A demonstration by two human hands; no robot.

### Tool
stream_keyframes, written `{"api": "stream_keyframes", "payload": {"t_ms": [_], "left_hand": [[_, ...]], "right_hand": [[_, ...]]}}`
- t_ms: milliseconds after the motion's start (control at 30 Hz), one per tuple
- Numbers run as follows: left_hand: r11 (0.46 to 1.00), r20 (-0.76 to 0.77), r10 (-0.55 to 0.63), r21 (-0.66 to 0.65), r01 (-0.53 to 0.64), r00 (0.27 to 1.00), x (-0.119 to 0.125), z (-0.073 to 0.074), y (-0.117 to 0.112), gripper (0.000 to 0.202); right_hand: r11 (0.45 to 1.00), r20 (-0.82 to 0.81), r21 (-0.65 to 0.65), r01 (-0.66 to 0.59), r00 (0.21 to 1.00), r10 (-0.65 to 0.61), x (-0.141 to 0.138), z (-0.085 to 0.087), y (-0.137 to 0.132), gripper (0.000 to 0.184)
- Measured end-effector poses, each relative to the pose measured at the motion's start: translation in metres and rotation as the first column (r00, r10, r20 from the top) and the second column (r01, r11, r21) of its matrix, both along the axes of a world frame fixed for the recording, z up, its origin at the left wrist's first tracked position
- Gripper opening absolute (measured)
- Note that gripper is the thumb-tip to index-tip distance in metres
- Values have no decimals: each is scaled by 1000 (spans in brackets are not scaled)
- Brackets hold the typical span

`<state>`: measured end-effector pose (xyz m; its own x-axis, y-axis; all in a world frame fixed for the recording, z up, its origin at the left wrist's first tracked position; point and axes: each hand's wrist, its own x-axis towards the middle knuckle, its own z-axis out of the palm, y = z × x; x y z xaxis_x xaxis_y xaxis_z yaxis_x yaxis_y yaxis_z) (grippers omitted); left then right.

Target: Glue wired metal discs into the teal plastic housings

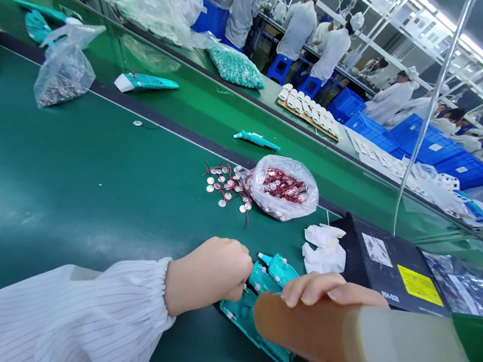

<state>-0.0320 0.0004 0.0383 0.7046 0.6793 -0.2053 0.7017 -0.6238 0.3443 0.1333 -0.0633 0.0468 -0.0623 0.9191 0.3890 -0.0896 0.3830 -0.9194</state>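
Note:
My left hand (208,274), in a white striped sleeve, is closed in a fist and presses on a teal plastic housing (247,319) lying on the green bench near me. What its fingers pinch is hidden. My right hand (333,299) is wrapped round a thick tool handle (370,351), brown at one end and pale at the other, held just above and right of the housing. A pile of small round silver discs with red wires (228,186) lies beyond, beside a clear bag (285,187) holding more of them.
A black box with a yellow label (388,268) and crumpled white cloth (325,249) sit to the right. Teal parts (257,140) ride the green belt. A bag of small metal pieces (63,70) stands far left. People in white coats work behind, by blue crates.

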Motion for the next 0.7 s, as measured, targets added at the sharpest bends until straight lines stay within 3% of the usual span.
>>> {"api": "stream_keyframes", "payload": {"t_ms": [167, 467, 700], "left_hand": [[1000, 11, 11, 4, -11, 1000, 0, -1, 0, 11], [1000, -11, -1, 17, 1, 1000, 1, -1, -1, 10], [999, -30, -37, 39, 38, 999, 4, 0, -2, 11]], "right_hand": [[991, -105, 29, 130, 986, -126, -8, -7, 1, 28], [990, -69, -123, -69, 996, 61, 1, 10, 13, 29], [981, -8, -174, -84, 996, 84, 9, 15, 18, 30]]}}
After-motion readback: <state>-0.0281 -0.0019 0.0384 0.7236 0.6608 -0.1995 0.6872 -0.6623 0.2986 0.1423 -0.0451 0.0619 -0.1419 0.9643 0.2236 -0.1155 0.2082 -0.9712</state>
